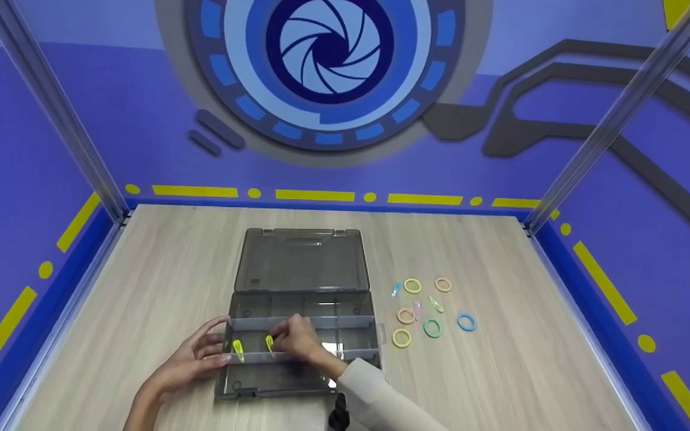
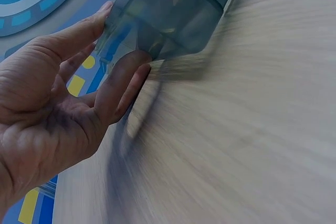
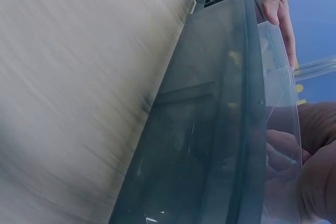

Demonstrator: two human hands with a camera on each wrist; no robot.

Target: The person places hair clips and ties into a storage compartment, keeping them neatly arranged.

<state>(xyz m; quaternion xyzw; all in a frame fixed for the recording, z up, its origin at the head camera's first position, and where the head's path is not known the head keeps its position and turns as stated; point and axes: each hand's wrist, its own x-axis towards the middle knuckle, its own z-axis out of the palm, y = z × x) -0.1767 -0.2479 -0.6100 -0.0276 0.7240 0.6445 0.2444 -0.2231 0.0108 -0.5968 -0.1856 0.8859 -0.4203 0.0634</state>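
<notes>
Sleeve [image 1: 384,395] nearest, right hand [image 1: 297,337] looks to be pinching a yellow clip [image 1: 269,342] inside the box [image 1: 354,337]
Left hand [image 1: 188,358] loosely spread against the box's left side; I'd brace there, lower the clip clear of the divider [image 1: 254,358].

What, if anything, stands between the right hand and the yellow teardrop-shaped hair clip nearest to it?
Nothing visible does: the right hand is directly at the yellow teardrop-shaped hair clip. The grey transparent lid of the compartment box lies open behind them.
</notes>
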